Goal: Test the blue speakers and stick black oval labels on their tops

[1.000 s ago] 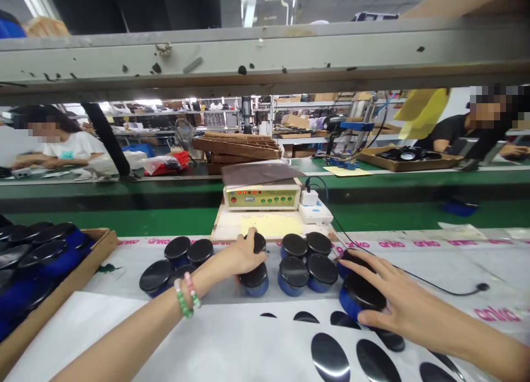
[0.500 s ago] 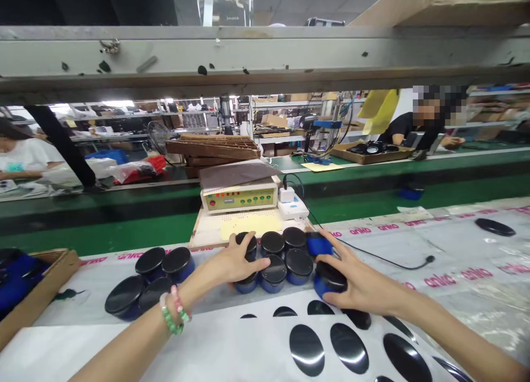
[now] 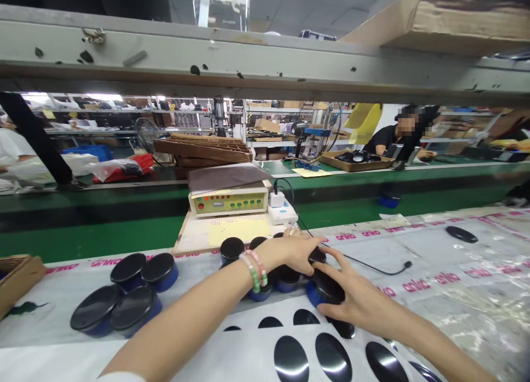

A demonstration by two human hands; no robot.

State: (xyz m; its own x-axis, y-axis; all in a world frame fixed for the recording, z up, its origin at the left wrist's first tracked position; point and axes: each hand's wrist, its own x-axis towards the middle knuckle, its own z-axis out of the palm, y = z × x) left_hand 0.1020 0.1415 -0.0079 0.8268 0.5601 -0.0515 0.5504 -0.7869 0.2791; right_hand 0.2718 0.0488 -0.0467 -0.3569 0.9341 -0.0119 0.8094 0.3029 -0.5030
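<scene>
Several short round blue pieces with glossy black tops stand in a cluster on the table. My left hand (image 3: 295, 252) reaches across the cluster, its thumb and fingers around a back-row black-topped blue piece (image 3: 317, 255) at the right end. My right hand (image 3: 351, 296) grips the front black-topped blue piece (image 3: 327, 288) beside it, thumb in front and fingers behind. My left hand and wrist partly cover the middle pieces. Farther left, another group of the same pieces (image 3: 136, 307) stands together. Glossy black discs (image 3: 292, 359) lie on white sheets in front.
Behind the cluster, a control box (image 3: 227, 201) and a white power adapter (image 3: 282, 211) sit on a board. A black cable (image 3: 372, 262) runs rightward. One black disc (image 3: 461, 234) lies far right. A cardboard box (image 3: 20, 280) stands left. A shelf beam (image 3: 248, 56) crosses overhead; a co-worker (image 3: 387, 136) sits beyond.
My left hand has moved right across the cluster, from its left end to the back piece at the right end. My right hand stays on the front piece there. The view has turned slightly right.
</scene>
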